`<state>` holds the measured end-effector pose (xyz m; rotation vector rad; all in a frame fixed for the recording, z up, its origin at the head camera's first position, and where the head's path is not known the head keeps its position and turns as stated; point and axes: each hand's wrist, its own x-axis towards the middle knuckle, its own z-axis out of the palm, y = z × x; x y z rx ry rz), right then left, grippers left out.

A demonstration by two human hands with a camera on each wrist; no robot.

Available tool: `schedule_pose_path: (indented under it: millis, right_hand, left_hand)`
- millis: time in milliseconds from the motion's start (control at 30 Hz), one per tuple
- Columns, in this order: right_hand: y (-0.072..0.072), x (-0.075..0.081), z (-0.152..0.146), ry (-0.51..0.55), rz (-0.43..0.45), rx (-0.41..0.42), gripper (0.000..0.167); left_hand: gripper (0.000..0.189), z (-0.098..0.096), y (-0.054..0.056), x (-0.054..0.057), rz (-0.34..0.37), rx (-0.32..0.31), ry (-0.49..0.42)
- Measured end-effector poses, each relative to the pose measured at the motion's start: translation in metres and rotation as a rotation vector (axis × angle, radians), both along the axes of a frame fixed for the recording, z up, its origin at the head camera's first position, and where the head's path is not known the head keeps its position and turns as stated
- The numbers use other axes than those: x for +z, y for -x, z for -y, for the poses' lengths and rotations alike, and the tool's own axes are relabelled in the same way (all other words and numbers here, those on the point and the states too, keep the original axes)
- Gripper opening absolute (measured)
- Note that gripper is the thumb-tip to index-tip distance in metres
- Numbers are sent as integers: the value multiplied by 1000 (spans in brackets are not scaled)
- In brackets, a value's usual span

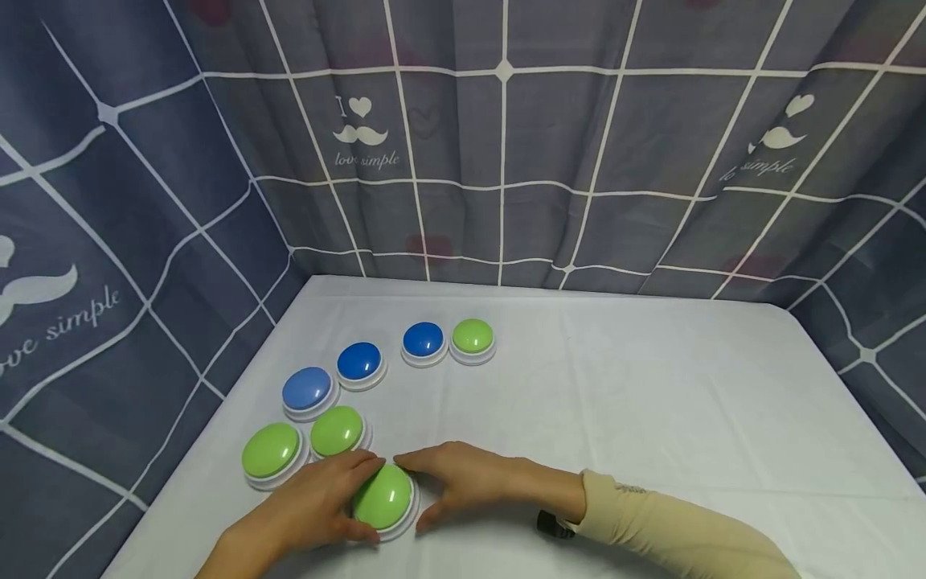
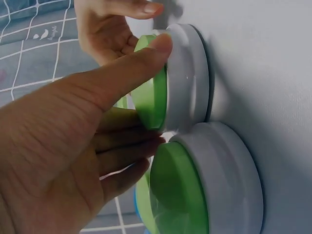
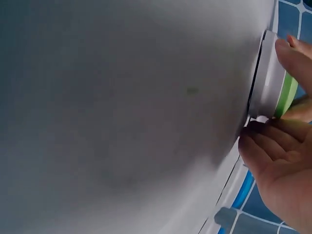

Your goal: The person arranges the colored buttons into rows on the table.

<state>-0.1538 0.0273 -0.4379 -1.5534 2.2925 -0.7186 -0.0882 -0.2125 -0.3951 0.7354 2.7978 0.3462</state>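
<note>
A green push button [image 1: 383, 497] with a white base lies at the table's near left, between both hands. My left hand [image 1: 318, 507] holds it from the left; in the left wrist view its thumb [image 2: 158, 46] is on one side of the button and its fingers reach round the other. At its right side my right hand [image 1: 463, 474] spreads thumb and fingers, the fingertips close to the rim; whether they touch it I cannot tell. Just beyond the left hand sits a second green button [image 1: 337, 430], with a third green button [image 1: 271, 452] to its left.
Farther back stand a lighter blue button [image 1: 307, 389], a dark blue button [image 1: 359, 362], another blue button [image 1: 424, 341] and a green button [image 1: 473, 337] beside it. All are on a white-covered table [image 1: 651, 386]. Grey checked curtains [image 1: 550, 129] enclose its back and sides.
</note>
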Motion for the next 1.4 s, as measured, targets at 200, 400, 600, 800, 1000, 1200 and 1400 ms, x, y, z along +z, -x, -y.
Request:
schedule_pose_path:
  millis: [200, 400, 600, 800, 1000, 1200, 1400]
  right_hand:
    - [-4, -5, 7, 12, -7, 10, 77]
    - [-7, -5, 10, 12, -16, -38, 73]
    - [-7, -4, 9, 61, -42, -63, 69]
    - [-5, -3, 1, 113, -28, -103, 70]
    - [2, 0, -11, 180, 22, -153, 71]
    - [9, 3, -28, 287, 117, -186, 72]
    - [19, 1, -56, 386, 153, -230, 71]
  left_hand:
    - [79, 8, -4, -7, -70, -19, 0]
    - [67, 14, -5, -12, -169, -67, -21]
    - [67, 15, -2, -10, -157, -36, -36]
    - [68, 15, 3, -8, -145, -21, -80]
    - [68, 11, 12, -4, -138, -32, -152]
    - [67, 2, 22, -8, -167, -47, -267]
    - [64, -20, 41, -13, -205, -77, -393]
